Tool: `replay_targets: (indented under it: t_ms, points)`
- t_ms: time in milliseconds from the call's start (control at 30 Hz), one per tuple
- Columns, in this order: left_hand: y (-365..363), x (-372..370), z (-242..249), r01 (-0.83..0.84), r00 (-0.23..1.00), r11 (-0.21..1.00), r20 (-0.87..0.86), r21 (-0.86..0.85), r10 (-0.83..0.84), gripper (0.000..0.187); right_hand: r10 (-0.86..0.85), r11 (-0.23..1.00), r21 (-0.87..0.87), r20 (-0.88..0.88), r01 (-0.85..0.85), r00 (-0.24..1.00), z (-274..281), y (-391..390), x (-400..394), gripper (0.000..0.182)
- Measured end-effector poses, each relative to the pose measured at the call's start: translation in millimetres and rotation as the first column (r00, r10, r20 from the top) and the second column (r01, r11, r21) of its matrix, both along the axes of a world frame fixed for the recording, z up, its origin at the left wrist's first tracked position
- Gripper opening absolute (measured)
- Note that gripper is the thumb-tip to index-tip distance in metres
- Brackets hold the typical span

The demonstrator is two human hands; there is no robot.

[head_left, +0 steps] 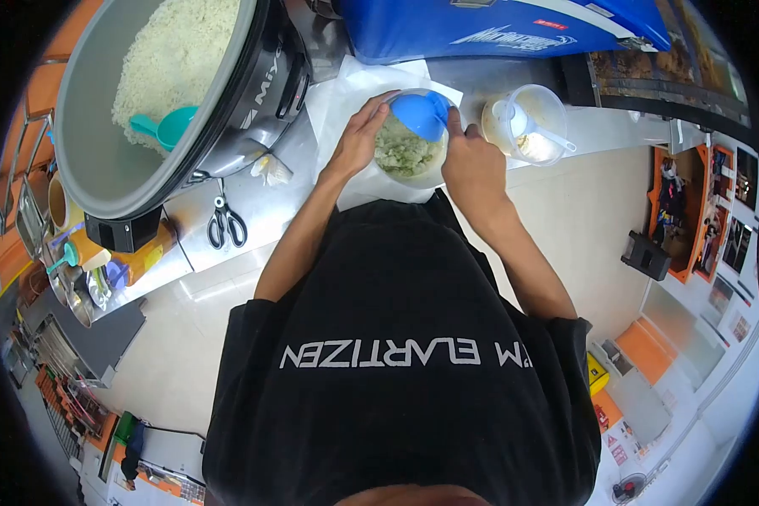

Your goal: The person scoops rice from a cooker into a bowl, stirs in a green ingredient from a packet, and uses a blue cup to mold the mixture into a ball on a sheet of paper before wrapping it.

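Observation:
A round bowl (434,169) of pale rice mixed with something green sits near the counter's edge on white paper. My left hand (361,139) is curled round its left rim, the fingers partly hidden behind it. My right hand (474,164) grips the handle of a blue scoop (415,116) at the bowl's upper right. That scoop is tilted over the rice; whether anything lies in it cannot be seen. Right of my right hand stands a clear plastic tub (557,105), with a white scoop (548,135) and some pale food inside.
To the left, a large rice cooker (80,118) full of white rice holds a teal scoop (177,126). Scissors (225,223) and a crumpled wrapper (270,170) lie on the steel counter (257,202). A blue cool box (481,29) stands behind the bowl.

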State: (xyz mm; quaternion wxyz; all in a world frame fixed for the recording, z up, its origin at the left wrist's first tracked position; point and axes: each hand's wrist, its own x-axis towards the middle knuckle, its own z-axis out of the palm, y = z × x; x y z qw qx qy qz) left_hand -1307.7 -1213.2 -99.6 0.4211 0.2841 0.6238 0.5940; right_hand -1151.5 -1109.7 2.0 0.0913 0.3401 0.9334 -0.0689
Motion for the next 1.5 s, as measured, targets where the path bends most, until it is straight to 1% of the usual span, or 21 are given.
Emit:
replay_targets:
  t_ms: [67,133,200,300,400,500,533,600,667,733,833,933,1033,1133,1200,1267,1300,1333,1400,1467,1500]
  points:
    - [0,0,-4,0.002,1.0,1.0,0.011,0.014,-0.002,0.047,-0.004,0.991,0.134,0.038,-0.001,0.999,-40,-17,-9,0.052]
    - [4,4,-11,-0.003,1.0,0.999,0.03,0.04,0.001,0.046,-0.001,0.994,0.109,0.056,-0.006,0.998,-53,-23,-20,0.05]
    - [4,1,-19,0.012,0.994,0.999,0.108,0.036,-0.016,0.045,0.194,0.976,-0.115,0.066,-0.186,0.979,-49,-20,-25,0.055]
    - [5,3,-15,-0.015,1.0,0.999,0.015,0.034,0.015,0.045,0.258,0.934,-0.273,0.07,-0.231,0.964,-8,1,-4,0.035]
    - [2,3,-21,-0.013,0.995,0.998,-0.097,0.059,0.018,0.044,0.271,0.948,-0.188,0.059,-0.256,0.961,34,25,6,0.023]
    - [1,1,-16,0.005,0.996,1.0,-0.087,0.008,-0.005,0.043,0.292,0.937,-0.265,0.235,-0.227,0.927,67,22,-1,0.041]
    - [3,1,-16,0.006,0.996,1.0,-0.09,0.01,-0.005,0.043,0.291,0.938,-0.262,0.234,-0.228,0.928,48,21,-1,0.041]
    - [5,8,-16,-0.035,0.999,0.999,0.016,0.008,0.035,0.043,0.353,0.905,-0.312,0.172,-0.289,0.92,-6,12,0,0.019]
    - [9,8,-23,-0.056,0.998,0.998,-0.001,0.041,0.056,0.044,0.354,0.904,-0.334,0.229,-0.268,0.907,-3,14,-18,0.019]
    - [1,15,-24,-0.056,0.998,0.997,0.004,0.057,0.056,0.044,0.182,0.934,-0.336,0.15,-0.123,0.972,-16,9,-11,0.021]
    - [2,4,-13,0.012,1.0,0.999,0.019,0.046,-0.013,0.044,-0.01,0.959,-0.284,-0.035,0.0,0.999,-35,6,5,0.033]
    - [-3,2,-12,0.03,0.995,0.999,-0.095,0.019,-0.028,0.044,-0.006,0.995,-0.103,-0.048,0.001,0.999,-32,-1,20,0.045]
    - [-6,6,-13,-0.014,0.982,0.999,-0.187,0.029,0.019,0.043,0.048,0.996,0.068,0.028,-0.05,0.998,25,-4,7,0.05]
    - [-2,11,-20,-0.044,0.995,0.997,-0.092,0.056,0.049,0.042,0.134,0.966,0.207,0.112,-0.155,0.985,-55,-8,9,0.049]
    - [3,18,-11,-0.113,0.988,0.993,-0.106,0.032,0.116,0.042,0.098,0.964,0.227,0.17,-0.135,0.981,-61,-4,6,0.045]
    - [-3,31,-6,-0.186,0.976,0.983,-0.12,-0.015,0.183,0.042,0.263,0.964,-0.017,0.188,-0.264,0.946,-43,5,13,0.035]
    - [1,33,-4,-0.238,0.965,0.971,-0.112,-0.008,0.236,0.042,0.166,0.968,-0.233,0.288,-0.099,0.943,-12,11,1,0.028]
    - [5,32,-1,-0.291,0.952,0.957,-0.102,0.004,0.29,0.042,0.167,0.969,-0.222,0.283,-0.105,0.945,4,20,-8,0.028]
    - [4,27,1,-0.27,0.957,0.963,-0.106,0.005,0.269,0.042,0.031,0.861,-0.46,0.473,0.217,0.88,23,36,-13,0.028]
    - [0,24,-7,-0.172,0.984,0.983,0.05,0.068,0.169,0.044,0.02,0.841,-0.493,0.441,0.224,0.897,29,46,-2,0.034]
    - [-2,26,-12,-0.186,0.982,0.981,0.053,0.057,0.183,0.044,0.084,0.851,-0.509,0.372,0.127,0.925,43,42,3,0.037]
